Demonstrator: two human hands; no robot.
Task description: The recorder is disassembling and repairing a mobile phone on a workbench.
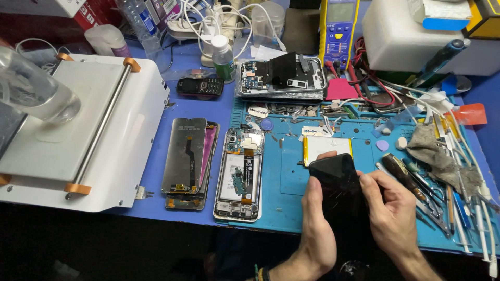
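Note:
A black smartphone [339,182] with a dark screen is held upright over the blue work mat [289,171], gripped along its left edge by my left hand [316,229]. My right hand [393,211] holds its right edge, the thumb pressed at the side of the screen. Just behind the phone lies a flat silver and yellow battery [327,146]. To the left on the mat rests an opened phone body [239,174] with its board and ribbon cable exposed.
Stacked screen panels [188,156] lie left of the mat beside a white machine [78,130]. Tools, screwdrivers [406,177] and a grey rag [440,156] crowd the right. A multimeter [338,28], another opened phone [281,78], small bottles and cables sit at the back.

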